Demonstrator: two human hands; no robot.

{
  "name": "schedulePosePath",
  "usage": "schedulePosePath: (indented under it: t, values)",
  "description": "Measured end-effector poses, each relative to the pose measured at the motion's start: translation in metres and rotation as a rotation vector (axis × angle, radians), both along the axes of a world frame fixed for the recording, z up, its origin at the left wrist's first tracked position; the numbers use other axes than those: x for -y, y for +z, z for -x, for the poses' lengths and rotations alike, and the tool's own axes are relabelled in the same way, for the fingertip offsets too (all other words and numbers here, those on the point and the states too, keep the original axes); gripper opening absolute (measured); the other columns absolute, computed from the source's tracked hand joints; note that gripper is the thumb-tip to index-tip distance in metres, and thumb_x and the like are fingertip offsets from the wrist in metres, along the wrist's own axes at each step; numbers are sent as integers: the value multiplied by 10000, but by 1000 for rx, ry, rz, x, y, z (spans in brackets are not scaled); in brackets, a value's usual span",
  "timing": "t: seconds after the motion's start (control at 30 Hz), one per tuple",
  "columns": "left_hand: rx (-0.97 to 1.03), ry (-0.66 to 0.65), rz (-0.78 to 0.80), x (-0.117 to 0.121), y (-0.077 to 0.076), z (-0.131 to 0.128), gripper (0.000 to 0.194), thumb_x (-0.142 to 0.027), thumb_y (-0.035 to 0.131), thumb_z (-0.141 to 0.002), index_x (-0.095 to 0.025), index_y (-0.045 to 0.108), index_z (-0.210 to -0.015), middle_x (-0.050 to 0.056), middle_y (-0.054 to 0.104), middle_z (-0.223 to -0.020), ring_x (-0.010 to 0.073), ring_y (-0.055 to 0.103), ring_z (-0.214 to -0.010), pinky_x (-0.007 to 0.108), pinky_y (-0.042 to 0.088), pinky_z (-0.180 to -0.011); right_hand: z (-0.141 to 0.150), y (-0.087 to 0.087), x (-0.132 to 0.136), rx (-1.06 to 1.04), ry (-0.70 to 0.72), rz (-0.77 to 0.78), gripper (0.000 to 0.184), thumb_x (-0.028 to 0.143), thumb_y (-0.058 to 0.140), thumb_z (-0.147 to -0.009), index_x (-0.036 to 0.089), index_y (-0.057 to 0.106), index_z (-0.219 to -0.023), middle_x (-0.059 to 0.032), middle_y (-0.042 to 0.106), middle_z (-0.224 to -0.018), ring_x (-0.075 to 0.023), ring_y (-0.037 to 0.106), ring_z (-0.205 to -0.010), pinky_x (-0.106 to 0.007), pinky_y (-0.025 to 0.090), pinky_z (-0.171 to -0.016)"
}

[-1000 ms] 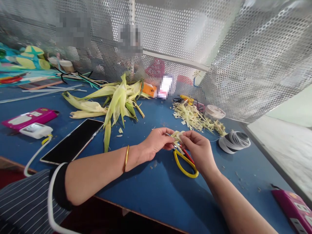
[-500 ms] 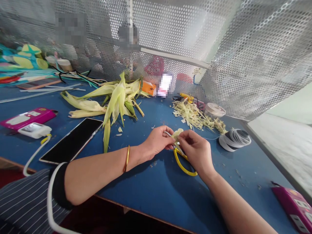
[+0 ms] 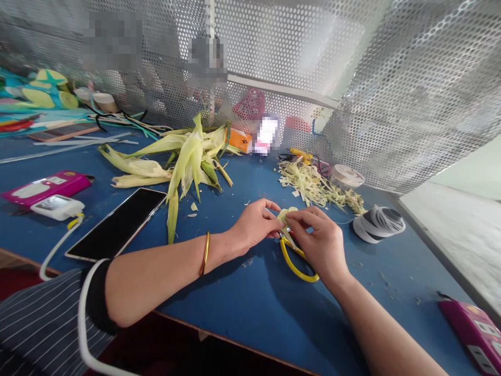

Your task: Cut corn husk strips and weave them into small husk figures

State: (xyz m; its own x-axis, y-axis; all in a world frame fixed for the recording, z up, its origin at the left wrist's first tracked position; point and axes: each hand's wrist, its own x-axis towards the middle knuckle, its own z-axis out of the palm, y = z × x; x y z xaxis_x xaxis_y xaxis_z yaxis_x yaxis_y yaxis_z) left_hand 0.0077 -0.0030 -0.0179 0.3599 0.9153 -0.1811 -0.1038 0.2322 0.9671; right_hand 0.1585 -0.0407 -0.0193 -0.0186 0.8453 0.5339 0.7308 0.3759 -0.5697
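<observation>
Between my two hands is a small pale yellow-green piece of corn husk (image 3: 287, 213), petal-like in shape. My left hand (image 3: 259, 223) pinches it from the left, fingers closed. On its right side, the thumb and fingertips of my right hand (image 3: 319, 237) are pressed together on the same piece. Yellow-handled scissors (image 3: 298, 269) lie on the table just under my hands, their blades partly hidden by the fingers. A spool of white thread (image 3: 378, 224) stands to the right, with a thin strand running toward my hands.
Corn husks (image 3: 191, 156) lie in a pile at the back left, and husk shreds (image 3: 305, 180) are heaped at the back right. A black-screened phone (image 3: 117, 224) and magenta power strips (image 3: 49, 188) are on the blue table (image 3: 242, 303). A perforated metal screen (image 3: 274, 47) stands behind.
My right hand has shifted slightly right and its fingers have moved a little on the husk piece. My left hand stays nearly in place. The whole view has moved very slightly.
</observation>
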Motion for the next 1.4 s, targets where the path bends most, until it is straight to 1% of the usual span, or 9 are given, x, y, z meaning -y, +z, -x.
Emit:
schedulePosePath:
  t: [0.2, 0.4, 0.6, 0.7, 0.9, 1.03, 1.17, 1.33, 1.4]
  values:
    - [-102, -47, -172, 0, -7, 0, 241, -106, 684, -770, -152, 545, -962, -52, 601, -614, 89, 574, -523, 235, 511, -553, 3, -2, -1, -157, -123, 158, 68, 266, 633, -774, 210, 596, -785, 18, 635, -659, -133, 563, -560, -244, 445, -543]
    - [-229, -126, -390, -3, -15, 3, 213, -197, 663, -787, -166, 599, -988, -47, 603, -608, 117, 615, -565, 237, 510, -580, 4, -2, -2, -174, -120, 215, 115, 286, 627, -762, 218, 573, -837, 27, 641, -672, -132, 575, -553, -241, 429, -529]
    - [-457, -136, -584, 0, -8, 6, 295, -215, 633, -797, -211, 657, -1091, -38, 626, -626, 122, 603, -588, 230, 444, -590, 3, -4, -4, -181, -125, 251, 178, 262, 594, -745, 216, 579, -917, 39, 614, -655, -133, 546, -553, -251, 405, -539]
    - [-531, -160, -636, 2, -4, 6, 309, -205, 620, -804, -235, 670, -1107, -35, 635, -640, 126, 602, -608, 233, 430, -605, 1, -6, -7, -201, -66, 334, 105, 269, 558, -744, 205, 613, -805, 40, 554, -598, -125, 477, -538, -250, 356, -515]
    - [-415, -185, -494, 0, -1, 7, 507, -140, 656, -738, -173, 522, -1226, -51, 630, -635, 129, 615, -591, 230, 448, -607, -8, 3, -12, -506, 172, 606, 171, 332, 640, -689, 172, 649, -749, 20, 577, -624, -110, 440, -552, -249, 347, -524]
    - [-319, -232, -359, -2, -1, 8, 460, -166, 669, -738, -136, 523, -1173, -61, 599, -601, 126, 597, -531, 234, 459, -561, -12, 13, -10, -564, 264, 702, 245, 415, 673, -712, 171, 657, -709, 15, 560, -591, -112, 455, -557, -252, 348, -532]
    - [-345, -257, -338, -3, -2, 7, 387, -148, 678, -715, -135, 586, -1090, -61, 592, -566, 120, 587, -510, 229, 455, -549, -9, 13, -9, -516, 216, 682, 338, 496, 700, -696, 177, 622, -617, 29, 505, -520, -104, 417, -513, -255, 317, -509]
    - [-274, -429, -208, -1, -1, 6, 24, -120, 647, -719, -139, 657, -730, -32, 595, -576, 90, 553, -501, 212, 443, -528, -5, 8, -8, -550, 109, 592, 300, 453, 711, -676, 175, 615, -615, 20, 540, -561, -112, 436, -541, -260, 340, -526]
    - [-247, -471, -187, -1, 1, 6, 95, -100, 616, -732, -143, 627, -648, -37, 579, -577, 74, 529, -496, 204, 446, -533, -6, 4, -8, -549, 94, 560, 318, 470, 703, -698, 177, 600, -629, 18, 541, -574, -114, 442, -547, -260, 354, -529]
